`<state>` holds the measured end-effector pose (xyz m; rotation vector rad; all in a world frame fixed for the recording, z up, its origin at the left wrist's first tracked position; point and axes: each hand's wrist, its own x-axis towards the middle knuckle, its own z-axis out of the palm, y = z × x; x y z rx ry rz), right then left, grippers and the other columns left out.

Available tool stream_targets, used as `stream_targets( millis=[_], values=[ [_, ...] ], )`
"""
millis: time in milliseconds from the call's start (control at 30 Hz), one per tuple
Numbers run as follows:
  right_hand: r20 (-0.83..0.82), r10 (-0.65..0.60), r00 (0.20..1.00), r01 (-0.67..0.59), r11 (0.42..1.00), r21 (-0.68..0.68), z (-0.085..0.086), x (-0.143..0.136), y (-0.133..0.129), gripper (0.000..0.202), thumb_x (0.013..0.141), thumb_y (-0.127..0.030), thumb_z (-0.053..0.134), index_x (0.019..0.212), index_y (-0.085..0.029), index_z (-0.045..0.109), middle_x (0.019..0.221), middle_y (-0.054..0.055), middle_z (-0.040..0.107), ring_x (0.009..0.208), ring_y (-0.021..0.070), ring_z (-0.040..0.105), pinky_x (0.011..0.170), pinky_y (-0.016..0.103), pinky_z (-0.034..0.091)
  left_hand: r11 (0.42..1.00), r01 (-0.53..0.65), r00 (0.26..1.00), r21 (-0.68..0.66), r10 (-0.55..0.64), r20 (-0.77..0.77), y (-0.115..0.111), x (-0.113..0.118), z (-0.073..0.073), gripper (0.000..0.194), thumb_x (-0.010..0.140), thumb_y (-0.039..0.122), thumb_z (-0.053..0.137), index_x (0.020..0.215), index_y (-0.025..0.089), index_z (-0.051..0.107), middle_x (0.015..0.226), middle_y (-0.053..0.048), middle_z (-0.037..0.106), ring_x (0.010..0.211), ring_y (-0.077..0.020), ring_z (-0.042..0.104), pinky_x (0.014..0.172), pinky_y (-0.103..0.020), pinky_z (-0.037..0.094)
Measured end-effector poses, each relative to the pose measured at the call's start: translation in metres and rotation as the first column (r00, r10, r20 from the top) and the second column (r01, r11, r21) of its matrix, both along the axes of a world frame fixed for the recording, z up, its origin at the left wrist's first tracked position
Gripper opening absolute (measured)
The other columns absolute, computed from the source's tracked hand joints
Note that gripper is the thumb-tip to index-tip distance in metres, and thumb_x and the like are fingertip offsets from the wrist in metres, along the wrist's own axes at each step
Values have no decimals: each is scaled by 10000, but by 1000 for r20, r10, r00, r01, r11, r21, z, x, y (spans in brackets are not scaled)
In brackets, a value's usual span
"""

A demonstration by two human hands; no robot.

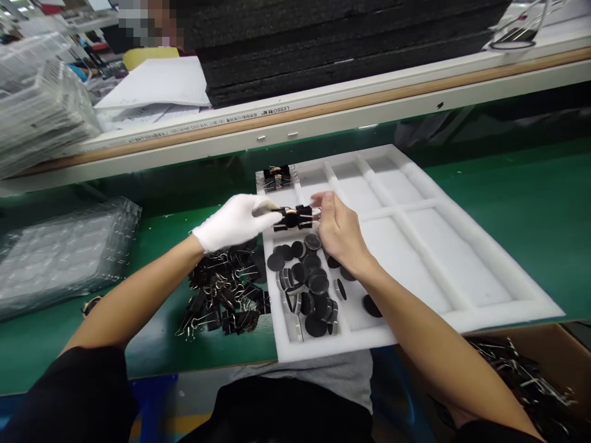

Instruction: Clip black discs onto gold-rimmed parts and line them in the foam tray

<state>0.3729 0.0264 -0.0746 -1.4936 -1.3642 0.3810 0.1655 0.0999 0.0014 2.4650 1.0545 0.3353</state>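
A small round black disc (292, 219) with a pale edge is held above the tray, with a black binder clip (305, 216) on its right side and another on its left. My left hand (233, 223), in a white glove, pinches the left clip between thumb and fingers. Bare, my right hand (342, 237) closes its fingertips at the wire handles of the right clip; its exact grip is partly hidden. Below them, several loose black discs (318, 283) lie in the white foam tray (337, 343). A clipped piece (277, 178) rests in the tray's far-left corner.
Left of the tray is a heap of binder clips (226, 292). Clear plastic trays (60, 258) are stacked farther left on the green table (508, 203). A shelf edge (231, 126) crosses behind, bearing black foam sheets (346, 49). A carton of clips (526, 381) sits at lower right.
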Motion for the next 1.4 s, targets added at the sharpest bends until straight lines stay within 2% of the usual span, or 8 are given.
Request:
stream_targets(
  millis=[100,200,300,467,600,733,1067,1400],
  values=[
    [4,-65,998,65,997,32,-6,5,7,565,1069,-579,263,1330,-197,586,1397,194,591,1305,307,571,1090,491,455,961,-130,991,244,130,18,38,8,-15,386,964,463,557,1148,191,759,1090,-74,791,933,-221,704,884,-337,516],
    [16,-48,999,49,994,-94,-9,7,10,522,1050,-508,343,1363,-166,583,1438,219,531,1292,340,579,1115,519,446,908,-225,972,353,235,15,70,17,-33,399,974,422,557,1252,188,723,1176,-102,781,1034,-254,703,949,-363,497],
    [86,5,996,13,976,-215,-10,6,9,487,1037,-464,376,1356,-175,605,1451,215,512,1292,379,572,1100,568,438,869,-164,957,467,255,-139,86,23,-45,397,991,436,547,1269,211,721,1201,-113,772,1138,-308,670,1018,-439,438],
    [295,118,948,-38,964,-263,-14,2,7,399,994,-397,461,1270,-221,687,1474,192,515,1390,417,446,1109,622,360,843,-87,892,532,303,-335,89,24,-46,438,1009,477,494,1277,208,713,1177,-156,746,1148,-360,630,975,-488,392],
    [383,196,903,-87,955,-284,-13,3,2,401,963,-443,523,1235,-228,726,1464,183,526,1394,421,392,1111,611,323,849,-77,892,522,293,-345,89,21,-44,427,1011,462,472,1244,209,724,1150,-161,738,1121,-360,626,965,-499,371],
    [457,262,850,-95,929,-358,-7,5,-4,455,900,-503,605,1253,-243,727,1381,180,545,1302,424,435,1068,594,350,863,-81,918,498,260,-301,91,18,-45,422,1013,455,461,1241,222,728,1169,-145,745,1143,-353,621,993,-500,364],
    [481,350,804,-111,883,-457,-5,-1,-5,474,922,-481,602,1316,-225,665,1347,186,549,1296,406,454,1063,555,361,893,-145,961,426,230,-156,99,12,-55,409,1003,452,504,1267,221,714,1208,-98,761,1147,-298,660,971,-399,430],
    [445,405,799,-170,862,-478,0,14,-14,407,923,-476,581,1259,-257,654,1226,144,608,1181,366,553,1010,539,404,847,-152,909,509,321,-264,84,21,-52,437,1012,445,465,1268,174,692,1195,-193,700,1161,-385,595,991,-517,360]
  ],
)
